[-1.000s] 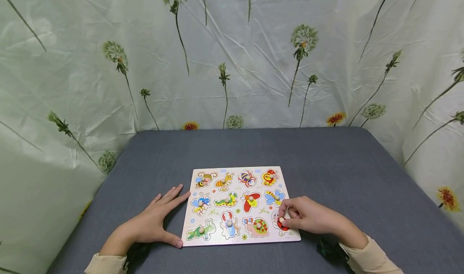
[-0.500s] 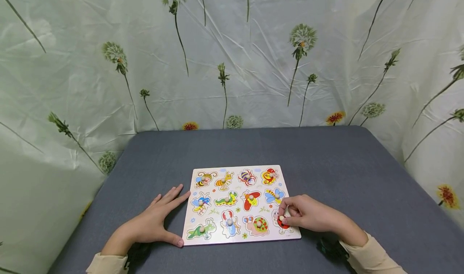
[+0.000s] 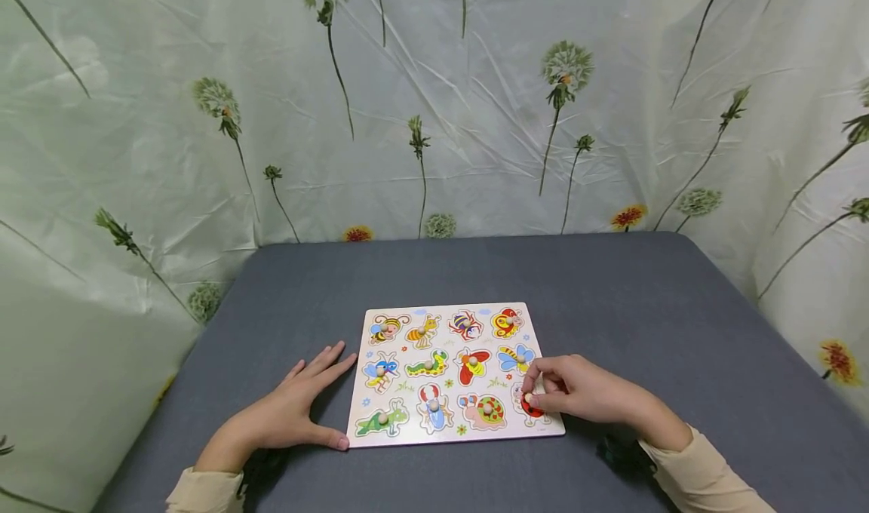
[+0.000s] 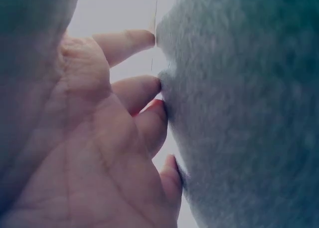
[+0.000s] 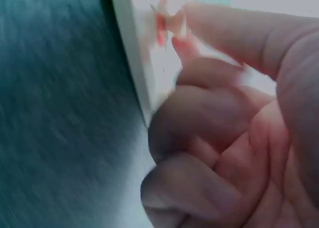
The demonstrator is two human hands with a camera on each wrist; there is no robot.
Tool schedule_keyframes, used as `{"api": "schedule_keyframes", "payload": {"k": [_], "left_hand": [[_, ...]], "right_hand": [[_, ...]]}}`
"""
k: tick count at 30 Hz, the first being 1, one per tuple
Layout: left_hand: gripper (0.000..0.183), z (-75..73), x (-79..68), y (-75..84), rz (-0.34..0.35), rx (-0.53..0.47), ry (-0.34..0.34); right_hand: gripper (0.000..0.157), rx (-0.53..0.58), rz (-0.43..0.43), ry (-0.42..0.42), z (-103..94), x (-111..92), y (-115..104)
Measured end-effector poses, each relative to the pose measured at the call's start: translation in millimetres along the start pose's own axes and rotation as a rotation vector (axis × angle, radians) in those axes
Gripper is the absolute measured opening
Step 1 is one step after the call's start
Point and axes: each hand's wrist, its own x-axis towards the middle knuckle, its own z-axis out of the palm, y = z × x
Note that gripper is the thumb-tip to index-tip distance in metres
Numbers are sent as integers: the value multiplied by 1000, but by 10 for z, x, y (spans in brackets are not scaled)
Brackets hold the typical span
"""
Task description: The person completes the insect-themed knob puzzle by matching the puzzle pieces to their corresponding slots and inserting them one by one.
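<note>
A pale peg puzzle board (image 3: pixel 407 438) with insect and snail pieces lies flat on the table in the head view. My right hand (image 3: pixel 589 392) pinches the wooden knob (image 5: pixel 174 22) of the red ladybug piece (image 3: pixel 532 410) at the board's near right corner. That piece sits over its printed outline, partly covered by the fingertips. In the right wrist view the other fingers curl beneath the index finger and thumb. My left hand (image 3: pixel 288 407) lies with fingers spread beside the board, its thumb at the near left corner and its index fingertip at the left edge.
Several other knobbed pieces sit in the board, among them a snail (image 3: pixel 483 412), a stag beetle (image 3: pixel 434 409) and a caterpillar (image 3: pixel 428 364). The grey cloth-covered table (image 3: pixel 468 268) extends behind it. A pale flower-printed curtain (image 3: pixel 489 158) hangs at the back and sides.
The board and both hands sit slightly higher in the head view. The right hand keeps its pinch on the ladybug knob; the left hand keeps its spread at the board's left edge.
</note>
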Motion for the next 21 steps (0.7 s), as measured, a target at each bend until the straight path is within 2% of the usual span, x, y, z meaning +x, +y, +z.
{"api": "schedule_keyframes", "payload": {"k": [2, 4, 9, 12, 15, 18, 21], "left_hand": [[123, -32, 7, -4, -22, -2, 23], [119, -86, 8, -5, -53, 56, 83], [109, -326, 48, 69, -173, 295, 320], [101, -479, 129, 178, -222, 336, 426], [97, -548, 239, 306, -251, 336, 463], [93, -567, 344, 410, -278, 329, 446], [89, -570, 406, 466, -294, 325, 432]], "right_hand": [[25, -39, 5, 63, -81, -10, -23], [38, -128, 14, 173, -176, -33, -41], [66, -416, 62, 535, -427, -53, -39], [73, -498, 120, 673, -568, -21, -45], [77, -511, 196, 695, -671, -1, -87], [81, -507, 256, 657, -722, 28, -134], [84, -508, 280, 631, -736, 54, -165]]}}
